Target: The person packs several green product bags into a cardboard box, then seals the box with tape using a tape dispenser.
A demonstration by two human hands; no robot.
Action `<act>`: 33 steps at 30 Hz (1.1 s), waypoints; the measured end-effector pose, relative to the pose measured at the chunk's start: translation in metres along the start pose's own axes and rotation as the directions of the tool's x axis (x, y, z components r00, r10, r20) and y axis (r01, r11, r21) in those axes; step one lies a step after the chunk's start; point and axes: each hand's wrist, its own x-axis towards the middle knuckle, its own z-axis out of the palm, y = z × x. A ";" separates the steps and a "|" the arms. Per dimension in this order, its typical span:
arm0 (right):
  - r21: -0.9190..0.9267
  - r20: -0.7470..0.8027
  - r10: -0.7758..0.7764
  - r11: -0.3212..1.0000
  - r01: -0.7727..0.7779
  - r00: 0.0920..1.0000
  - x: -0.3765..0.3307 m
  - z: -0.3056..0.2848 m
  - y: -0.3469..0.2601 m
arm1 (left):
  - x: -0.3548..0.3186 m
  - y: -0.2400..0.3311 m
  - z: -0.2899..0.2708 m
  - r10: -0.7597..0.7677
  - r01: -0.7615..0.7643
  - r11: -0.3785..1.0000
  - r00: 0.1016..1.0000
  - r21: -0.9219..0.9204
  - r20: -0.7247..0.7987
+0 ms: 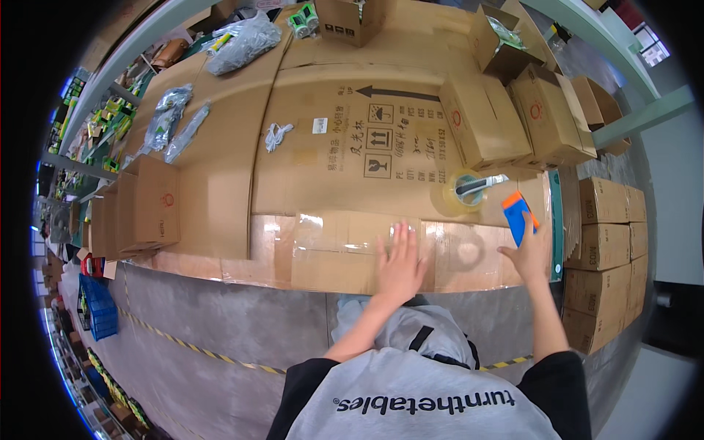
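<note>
My left hand (401, 265) lies flat, fingers stretched, on a taped flat piece of cardboard (334, 253) at the table's near edge. At the right end, my right hand (533, 251) is around the lower end of a blue-and-orange hand tool (515, 213); its thumb sticks out to the left. I cannot make out the tool's exact kind. Just left of it, a roll of clear yellowish tape (447, 198) lies on the cardboard, with a black-and-grey handled tool (473, 186) across it.
Large cardboard sheets (308, 176) cover the table. Closed cartons (484, 128) stand at the far right, an open carton (150, 202) at the left. Plastic-wrapped bundles (246, 45) lie far left. Stacked cartons (598, 249) rise beyond the right edge; a blue crate (97, 304) sits on the floor.
</note>
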 end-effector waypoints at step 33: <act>0.409 -0.073 -0.851 0.450 0.794 0.520 -0.008 0.084 -0.138 | -0.076 0.021 0.019 -0.366 0.485 0.815 0.855 0.315 -0.368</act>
